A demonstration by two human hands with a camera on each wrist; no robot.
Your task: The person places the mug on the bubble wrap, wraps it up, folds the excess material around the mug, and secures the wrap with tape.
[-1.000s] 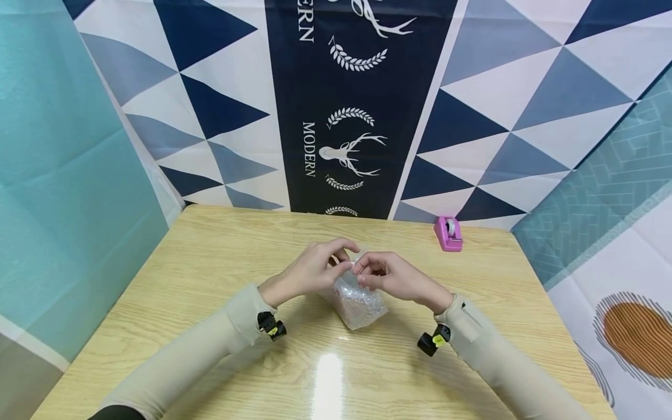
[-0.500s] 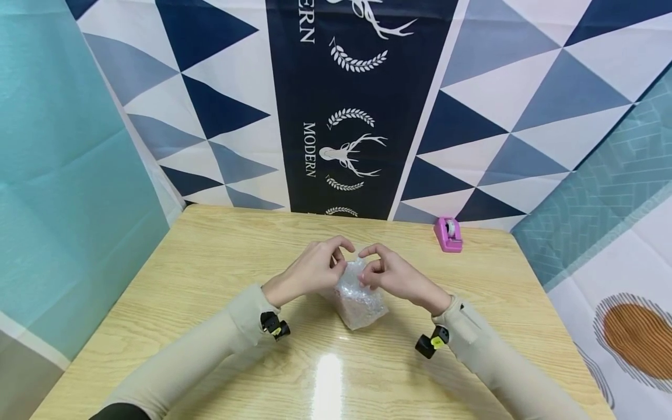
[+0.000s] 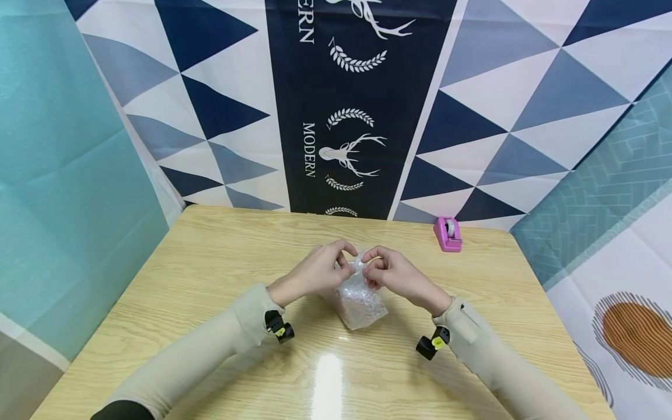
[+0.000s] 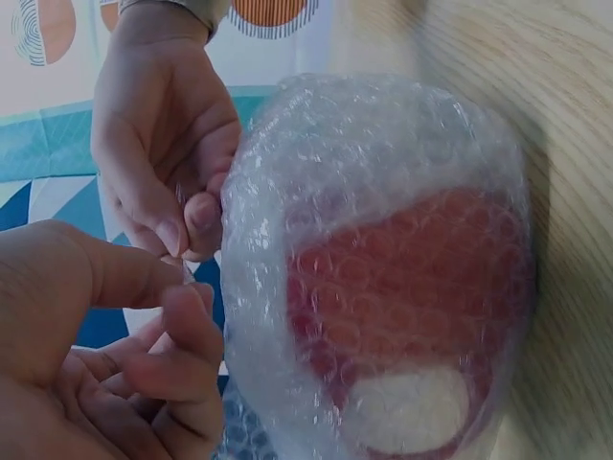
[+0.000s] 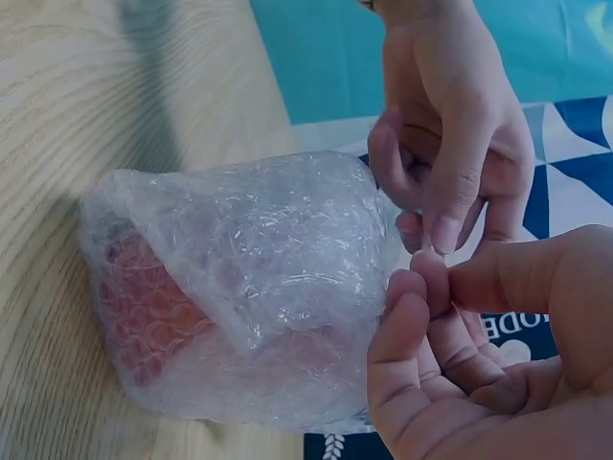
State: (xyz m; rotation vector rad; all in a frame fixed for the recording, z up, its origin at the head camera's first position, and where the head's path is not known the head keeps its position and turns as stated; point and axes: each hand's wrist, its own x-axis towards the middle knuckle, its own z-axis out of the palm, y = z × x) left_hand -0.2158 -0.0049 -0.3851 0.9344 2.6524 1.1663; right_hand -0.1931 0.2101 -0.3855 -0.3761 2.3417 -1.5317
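A bubble-wrapped package (image 3: 362,306) stands on the wooden table, mid-table. Through the clear bubble wrap (image 5: 287,220) show a red area and, in the left wrist view, a pale rounded patch (image 4: 407,407). My left hand (image 3: 319,269) is at the package's upper left, thumb and index finger pinching a small clear strip (image 4: 187,274) that looks like tape. Opposite it, my right hand (image 3: 396,274) pinches at the same strip, its fingertips close to the left ones. Both hands are above the package's far end, and the fingers largely hide the strip.
A pink tape dispenser (image 3: 448,234) sits near the back right edge of the wooden table (image 3: 210,251). Behind the table hangs a patterned cloth (image 3: 341,87) with triangles and a deer print. Teal cloth (image 3: 68,146) hangs at the left.
The hands' fingertips drew apart half a second ago, then came a little closer; the left hand has shifted slightly right. The package has stayed in place.
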